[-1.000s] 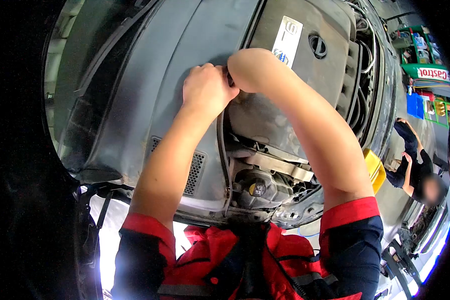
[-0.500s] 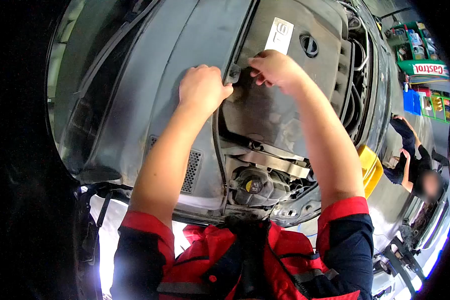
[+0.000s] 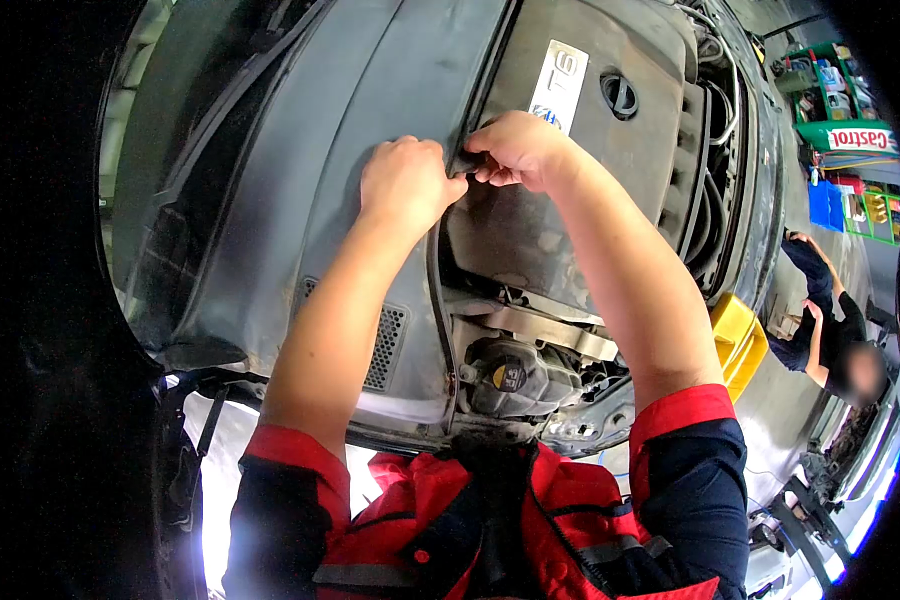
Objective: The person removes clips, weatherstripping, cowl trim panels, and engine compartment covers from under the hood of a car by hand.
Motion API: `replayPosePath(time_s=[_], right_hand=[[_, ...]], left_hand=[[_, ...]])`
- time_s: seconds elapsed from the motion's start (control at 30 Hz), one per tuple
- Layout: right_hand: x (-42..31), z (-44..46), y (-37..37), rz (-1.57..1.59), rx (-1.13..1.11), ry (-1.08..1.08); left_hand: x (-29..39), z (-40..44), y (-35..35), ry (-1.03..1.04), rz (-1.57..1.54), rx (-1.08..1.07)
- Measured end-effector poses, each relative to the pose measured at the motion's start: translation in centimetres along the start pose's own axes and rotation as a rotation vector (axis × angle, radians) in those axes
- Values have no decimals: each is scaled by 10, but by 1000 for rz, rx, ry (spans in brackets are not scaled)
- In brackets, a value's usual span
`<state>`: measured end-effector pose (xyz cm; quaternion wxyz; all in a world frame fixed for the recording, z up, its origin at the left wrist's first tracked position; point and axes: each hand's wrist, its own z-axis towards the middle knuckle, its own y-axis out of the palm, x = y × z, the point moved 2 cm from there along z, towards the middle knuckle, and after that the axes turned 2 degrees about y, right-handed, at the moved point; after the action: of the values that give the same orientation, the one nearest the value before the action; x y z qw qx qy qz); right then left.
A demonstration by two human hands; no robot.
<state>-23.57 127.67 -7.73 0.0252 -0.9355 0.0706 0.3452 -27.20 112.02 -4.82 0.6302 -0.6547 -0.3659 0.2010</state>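
Here, I have the right hand (image 3: pixel 520 152) pinching a dark tab (image 3: pixel 466 162) beside the panel (image 3: pixel 370 90), upper centre; the left hand (image 3: pixel 407 184) curls close by, its grip unclear. I'd brace the panel and work gently.

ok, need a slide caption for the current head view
Bare hands close together at the edge of a grey panel, beside a T6-badged engine cover.
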Motion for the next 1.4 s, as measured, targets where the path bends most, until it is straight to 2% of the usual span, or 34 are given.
replayPosePath(time_s=[0.13,0.23,0.37,0.5,0.6,0.8,0.87,0.93,1.03,1.13,1.23,1.33,1.4], right_hand=[[0,2,-1,-2,-30,-49],[-4,-14,3,-589,393,-479],[3,-27,17,-832,368,-636],[12,-41,23,-893,336,-800],[16,-38,23,-912,304,-754],[11,-33,11,-781,383,-780],[7,-37,4,-533,324,-691],[8,-35,-2,-279,118,-512],[16,-40,-7,269,-278,-506],[18,-47,-7,350,-384,-524],[17,-48,-6,267,-296,-517],[17,-36,-3,-204,8,-501],[20,-33,3,-480,207,-625]], left_hand=[[-1,1,1,11,7,26],[-3,2,5,24,7,53],[-3,2,7,36,-1,66],[-1,3,4,0,43,-12],[1,2,1,-28,50,-49],[0,2,0,-27,26,-39],[-1,1,1,-6,12,-20],[-3,1,2,23,-10,30],[1,2,-4,-30,24,-71],[-2,2,1,-34,-1,-75],[0,2,-1,-34,19,-77],[-2,1,0,-7,13,-34],[-4,0,3,21,-15,22]])
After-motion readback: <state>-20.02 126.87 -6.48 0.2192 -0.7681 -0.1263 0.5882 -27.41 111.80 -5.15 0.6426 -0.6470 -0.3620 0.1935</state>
